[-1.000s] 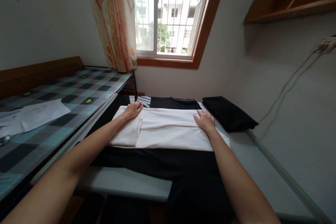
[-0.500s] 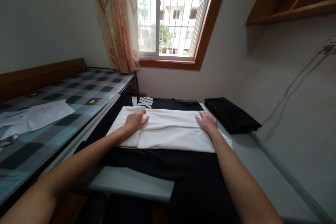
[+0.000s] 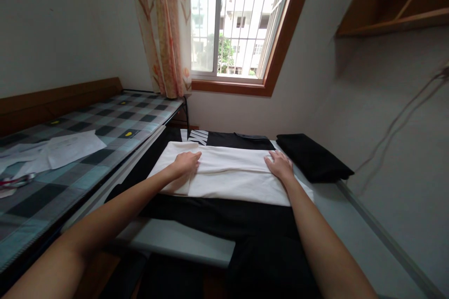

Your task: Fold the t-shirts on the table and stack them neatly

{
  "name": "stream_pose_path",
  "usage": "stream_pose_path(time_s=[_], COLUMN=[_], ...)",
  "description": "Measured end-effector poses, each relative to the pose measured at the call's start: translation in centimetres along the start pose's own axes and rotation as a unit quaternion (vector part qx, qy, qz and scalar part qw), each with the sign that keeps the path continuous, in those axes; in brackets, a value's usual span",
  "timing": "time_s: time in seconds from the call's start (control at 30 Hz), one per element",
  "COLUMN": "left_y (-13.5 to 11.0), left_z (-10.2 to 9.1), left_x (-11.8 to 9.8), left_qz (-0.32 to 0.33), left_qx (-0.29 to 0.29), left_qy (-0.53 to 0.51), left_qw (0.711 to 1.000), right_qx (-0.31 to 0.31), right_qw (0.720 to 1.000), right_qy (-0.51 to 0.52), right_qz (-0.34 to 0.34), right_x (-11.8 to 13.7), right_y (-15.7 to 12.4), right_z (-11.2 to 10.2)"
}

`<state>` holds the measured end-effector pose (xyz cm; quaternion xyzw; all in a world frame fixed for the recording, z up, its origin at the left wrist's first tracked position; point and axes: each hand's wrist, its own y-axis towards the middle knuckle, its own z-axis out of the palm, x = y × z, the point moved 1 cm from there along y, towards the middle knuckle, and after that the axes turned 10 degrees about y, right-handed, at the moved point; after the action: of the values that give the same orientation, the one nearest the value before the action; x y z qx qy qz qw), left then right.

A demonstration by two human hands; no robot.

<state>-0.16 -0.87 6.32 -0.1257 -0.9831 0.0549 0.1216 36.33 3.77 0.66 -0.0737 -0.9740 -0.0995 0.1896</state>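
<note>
A white garment [image 3: 238, 180], folded into a long strip, lies across a black garment [image 3: 224, 215] spread on the table. My left hand [image 3: 187, 163] is on the left part of the white cloth, by a folded-over edge, its fingers drawn together on the fabric. At the right end, my right hand [image 3: 280, 164] rests on the same cloth with its fingers spread. Black fabric with a white print [image 3: 198, 137] shows beyond the white strip.
A folded black cloth [image 3: 312, 156] lies at the table's right side by the wall. To the left is a bed with a checked mattress [image 3: 105, 114] and papers [image 3: 75, 149] on it. A window [image 3: 242, 28], a curtain [image 3: 168, 32] and a wall shelf [image 3: 393, 25] surround the table [image 3: 365, 233].
The fingers of my left hand, apart before, have come together on the white cloth. My right hand stays in place on it. The whole view has shifted slightly.
</note>
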Motion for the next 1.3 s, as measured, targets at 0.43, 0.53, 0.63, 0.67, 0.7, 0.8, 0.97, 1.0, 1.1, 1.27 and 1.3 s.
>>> stream_pose_path(time_s=[0.43, 0.53, 0.63, 0.67, 0.7, 0.8, 0.97, 1.0, 1.1, 1.27, 1.3], left_y=[0.7, 0.4, -0.1, -0.2, -0.2, -0.2, 0.4, 0.5, 0.7, 0.7, 0.7], left_z=[0.3, -0.2, -0.7, -0.8, -0.8, -0.7, -0.3, -0.1, 0.3, 1.2, 1.3], left_x=[-0.5, -0.5, -0.7, -0.7, -0.7, -0.9, -1.2, -1.4, -2.1, -2.3, -2.1], left_qz=[-0.064, -0.059, -0.044, -0.039, -0.033, -0.018, -0.04, -0.04, -0.033, -0.048, -0.046], left_qx=[-0.007, 0.008, 0.017, 0.013, 0.006, -0.018, -0.037, -0.043, -0.057, -0.069, -0.074], left_qy=[-0.018, -0.013, -0.005, -0.005, -0.006, -0.004, -0.018, -0.021, -0.029, -0.058, -0.072], left_qw=[0.998, 0.998, 0.999, 0.999, 0.999, 1.0, 0.998, 0.998, 0.997, 0.995, 0.994], right_qx=[0.002, 0.005, 0.003, 0.002, 0.001, 0.0, -0.005, -0.004, -0.004, -0.006, -0.004], right_qw=[1.0, 1.0, 1.0, 1.0, 1.0, 1.0, 1.0, 1.0, 1.0, 1.0, 1.0], right_qy=[0.006, 0.001, 0.0, 0.001, 0.003, 0.006, 0.006, 0.006, 0.006, 0.003, 0.003], right_qz=[0.001, 0.002, -0.002, -0.002, -0.003, -0.003, -0.004, -0.003, -0.003, -0.003, -0.004], right_x=[0.2, 0.2, 0.1, 0.1, 0.0, 0.0, 0.0, 0.0, 0.0, 0.0, 0.0], right_y=[-0.3, -0.2, -0.2, -0.2, -0.2, -0.2, -0.2, -0.2, -0.2, -0.2, -0.2], right_z=[-0.4, -0.4, -0.3, -0.2, -0.2, -0.2, -0.2, -0.2, -0.2, -0.2, -0.2])
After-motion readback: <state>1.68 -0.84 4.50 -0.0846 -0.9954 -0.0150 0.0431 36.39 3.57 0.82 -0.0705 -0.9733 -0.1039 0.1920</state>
